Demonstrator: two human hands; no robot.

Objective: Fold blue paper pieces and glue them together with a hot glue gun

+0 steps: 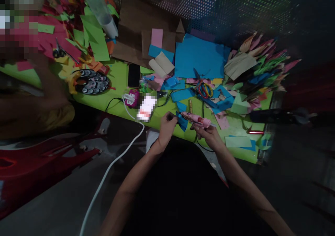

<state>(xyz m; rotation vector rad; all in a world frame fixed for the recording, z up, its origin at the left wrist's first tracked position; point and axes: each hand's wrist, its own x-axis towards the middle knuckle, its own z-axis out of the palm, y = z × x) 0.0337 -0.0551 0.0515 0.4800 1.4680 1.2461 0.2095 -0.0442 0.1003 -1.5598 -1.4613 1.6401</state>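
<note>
My right hand (pixel 208 135) is wrapped round a pink hot glue gun (pixel 197 119), its nozzle pointing left. The nozzle tip is close to a small folded piece of blue paper (pixel 182 122). At that paper's left side, my left hand (pixel 168 121) pinches its edge between thumb and fingers; the exact contact is dim. Just beyond the glue gun lies a short tan stick (pixel 190 106). Scissors with red and yellow handles (pixel 205 89) rest on blue paper scraps behind my hands.
A lit phone (pixel 147 107), a purple power adapter (pixel 131 98) and a dark phone (pixel 134 75) lie left on the green table (pixel 117 105). Blue sheets (pixel 199 56) lie behind, paper flowers (pixel 269 63) at right. A white cable (pixel 112 162) hangs off the edge. Another person's arm (pixel 44 79) is left.
</note>
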